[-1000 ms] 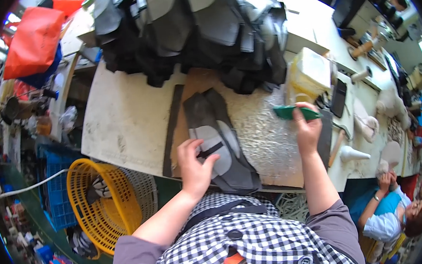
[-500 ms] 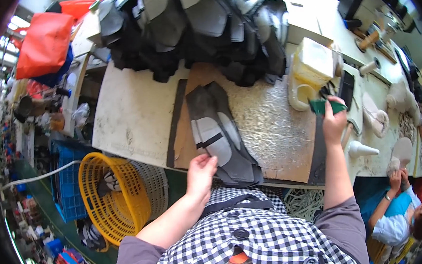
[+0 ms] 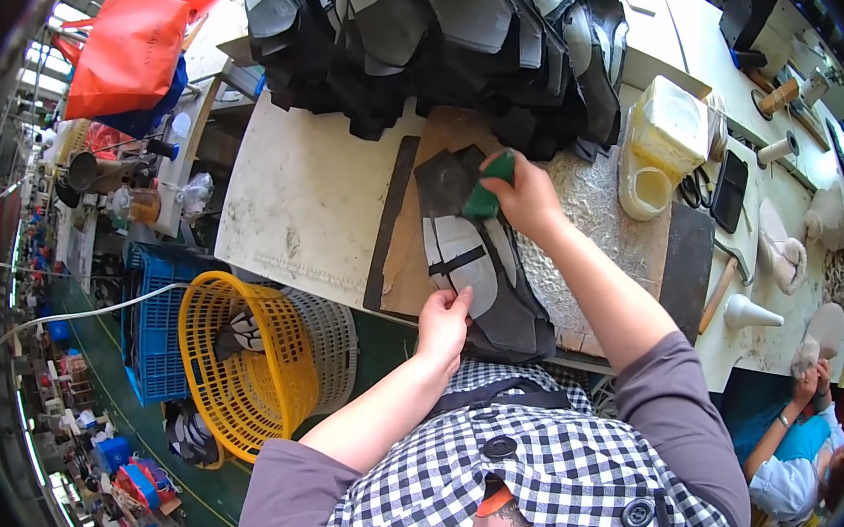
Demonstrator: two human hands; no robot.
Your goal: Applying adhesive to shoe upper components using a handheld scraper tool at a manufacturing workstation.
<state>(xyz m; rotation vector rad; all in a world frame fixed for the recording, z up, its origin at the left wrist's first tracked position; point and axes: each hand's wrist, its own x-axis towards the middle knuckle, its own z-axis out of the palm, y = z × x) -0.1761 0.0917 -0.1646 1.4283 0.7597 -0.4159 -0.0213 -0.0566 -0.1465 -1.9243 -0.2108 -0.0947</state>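
Note:
Two overlapping grey shoe-upper pieces [image 3: 507,321], with lighter panels and a short black strip, lie on a brown board [image 3: 396,256] in front of me. My left hand [image 3: 441,332] pinches the left edge of the upper one, just below the black strip. In my right hand [image 3: 527,199] is a green flat spreader [image 3: 488,185], gripped between thumb and fingers over the far, dark end of the pieces. Whether its edge touches them I cannot tell. The board's right part is crusted with dried whitish glue.
A heap of grey and black uppers [image 3: 461,19] covers the table's far side. Right of the board stand a glue-stained container [image 3: 666,132], scissors, a phone [image 3: 731,190], a hammer [image 3: 721,293] and a white cone [image 3: 751,313]. A yellow basket [image 3: 295,360] stands left. A co-worker sits at right.
My right hand has brought the green spreader leftward from beside the glue container to the far end of the pieces. My left hand still pinches the edge. The whole view has shifted slightly.

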